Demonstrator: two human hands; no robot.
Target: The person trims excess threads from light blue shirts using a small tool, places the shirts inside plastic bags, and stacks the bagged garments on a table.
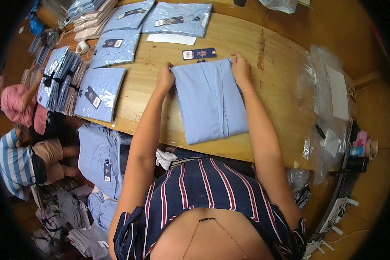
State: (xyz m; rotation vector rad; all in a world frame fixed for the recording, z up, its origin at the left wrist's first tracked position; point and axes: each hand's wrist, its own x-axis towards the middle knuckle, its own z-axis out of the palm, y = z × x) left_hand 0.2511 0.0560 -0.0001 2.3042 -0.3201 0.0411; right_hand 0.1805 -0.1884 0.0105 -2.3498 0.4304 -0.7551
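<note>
A folded light blue shirt (210,102) lies on the wooden table in front of me, its plain panel facing up with a long crease down the middle. My left hand (165,77) is closed on its far left corner. At the far right corner, my right hand (241,68) grips the edge, fingers partly hidden behind the cloth. Just beyond the far edge a dark blue hang tag (199,53) with a white label lies flat, near a small dark bit of the collar.
Bagged blue shirts (102,95) line the table's left side, beside a tied stack (54,82). Clear plastic bags (314,86) lie along the right edge. Unbagged blue shirts (100,151) hang at my left. Two people, in a pink top (19,104) and a striped top (15,160), are farther left.
</note>
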